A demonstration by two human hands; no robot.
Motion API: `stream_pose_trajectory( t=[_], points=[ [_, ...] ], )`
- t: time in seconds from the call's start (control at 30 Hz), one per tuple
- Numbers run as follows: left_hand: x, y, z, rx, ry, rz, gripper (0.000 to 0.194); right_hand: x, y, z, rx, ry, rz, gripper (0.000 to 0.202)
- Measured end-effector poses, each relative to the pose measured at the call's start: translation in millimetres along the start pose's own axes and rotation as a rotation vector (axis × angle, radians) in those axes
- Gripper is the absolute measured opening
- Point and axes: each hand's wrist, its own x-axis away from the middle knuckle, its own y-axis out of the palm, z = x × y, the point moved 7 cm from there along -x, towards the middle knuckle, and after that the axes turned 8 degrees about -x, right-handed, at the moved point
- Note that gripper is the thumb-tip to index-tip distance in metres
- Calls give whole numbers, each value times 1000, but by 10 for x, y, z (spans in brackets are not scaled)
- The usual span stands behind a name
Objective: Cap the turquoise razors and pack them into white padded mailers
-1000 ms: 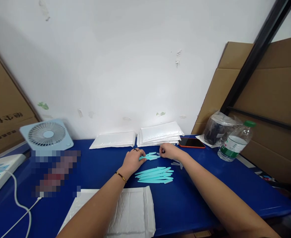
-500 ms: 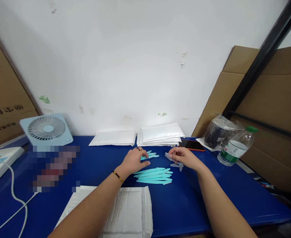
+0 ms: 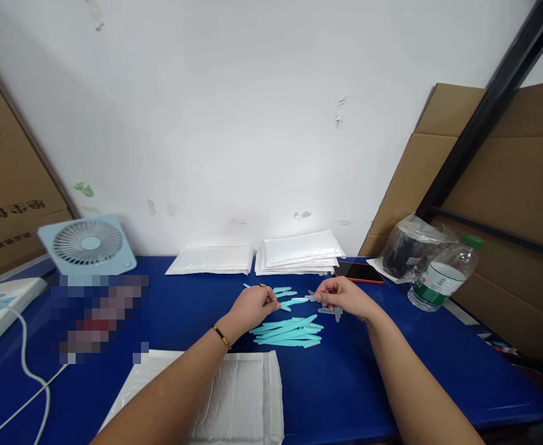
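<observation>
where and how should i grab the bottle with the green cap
Best around the labelled body of the bottle, probably with the right hand from the near side: it stands on its base, its round body suits a wrapped grip, and the bagged object crowds its far left.

The left hand has a thin, blue-green plastic stick in its grip, and the right hand holds a small, clear plastic cap near the stick's tip. A pile of sticks lies on the blue bench.
</observation>
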Motion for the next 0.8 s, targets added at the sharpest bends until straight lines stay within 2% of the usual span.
stream_pose_trajectory(
  t=[0.13,0.37,0.43,0.5,0.57,0.6,0.67,0.73,0.8],
  points=[
    [4,-30,27,-1,3,15,20,5,24,-19,-31,-8,5,30],
    [-34,-26,55,-114,59,66,18,-133,259,22,21,-41,0,29],
    [-40,-45,10,-158,62,104,22,-152,189,30,150,-64,78,27],
    [-38,-51,-30,-185,93,116,39,-120,44,2,324,-117,168,23],
    [-39,-17,-61,-212,131,77,53,-60,-78,-13,472,-157,176,18],
    [-43,3,-78,-228,133,56,53,-32,-118,8,520,-147,147,16],
    [-60,22,-104,-261,110,46,40,8,-166,95,571,-75,74,14],
    [-77,11,-109,-288,68,70,29,26,-173,175,591,-5,30,11],
    [-76,-24,-85,-293,36,107,27,21,-149,201,623,9,17,11]
  ],
)
